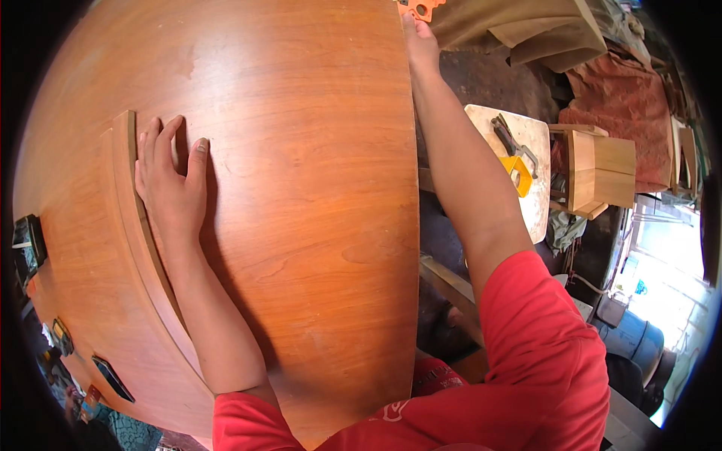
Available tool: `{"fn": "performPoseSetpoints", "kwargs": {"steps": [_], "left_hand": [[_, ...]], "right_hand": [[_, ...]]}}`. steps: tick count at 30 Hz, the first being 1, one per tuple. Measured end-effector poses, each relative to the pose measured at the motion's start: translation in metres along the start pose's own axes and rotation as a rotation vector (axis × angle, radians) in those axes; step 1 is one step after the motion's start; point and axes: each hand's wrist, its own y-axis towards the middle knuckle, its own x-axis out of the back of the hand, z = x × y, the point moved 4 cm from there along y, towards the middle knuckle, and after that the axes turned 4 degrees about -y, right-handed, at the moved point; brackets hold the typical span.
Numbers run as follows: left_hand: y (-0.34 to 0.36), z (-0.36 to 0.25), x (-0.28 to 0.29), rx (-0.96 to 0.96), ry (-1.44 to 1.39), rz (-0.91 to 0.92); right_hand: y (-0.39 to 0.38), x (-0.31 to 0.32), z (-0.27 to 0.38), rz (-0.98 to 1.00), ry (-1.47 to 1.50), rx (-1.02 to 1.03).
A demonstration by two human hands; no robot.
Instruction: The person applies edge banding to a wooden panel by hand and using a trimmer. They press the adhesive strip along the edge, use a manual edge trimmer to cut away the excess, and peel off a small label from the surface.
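A large, glossy orange-brown wooden panel (323,195) fills the middle of the view. A raised wooden strip (141,203) runs lengthwise along its left part. My left hand (167,169) lies against this strip, fingers stretched and thumb apart, with nothing in its grasp. My right arm reaches along the panel's right edge to the far end. There my right hand (423,46) is closed on an orange piece with a round hole (423,9), which the top of the picture cuts off. Its exact kind I cannot make out.
Right of the panel, a worn white stool top (511,203) carries a dark metal clamp (511,140) and a yellow piece with a hole (519,174). Beyond are a small wooden stool (594,173) and a reddish cloth (624,113). A dark phone-like slab (113,378) lies at the lower left.
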Motion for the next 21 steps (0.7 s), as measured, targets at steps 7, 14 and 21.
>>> {"fn": "performPoseSetpoints", "kwargs": {"steps": [7, 14, 21], "left_hand": [[0.001, -0.002, 0.0, 0.002, -0.007, 0.0], [0.0, 0.001, -0.001, 0.0, -0.005, 0.005], [0.0, 0.0, -0.001, 0.005, -0.004, 0.008]], "right_hand": [[-0.015, 0.006, 0.0, 0.021, 0.042, 0.037], [-0.032, 0.004, 0.007, 0.028, 0.08, 0.034], [-0.037, 0.004, 0.008, 0.055, 0.136, 0.026]]}}
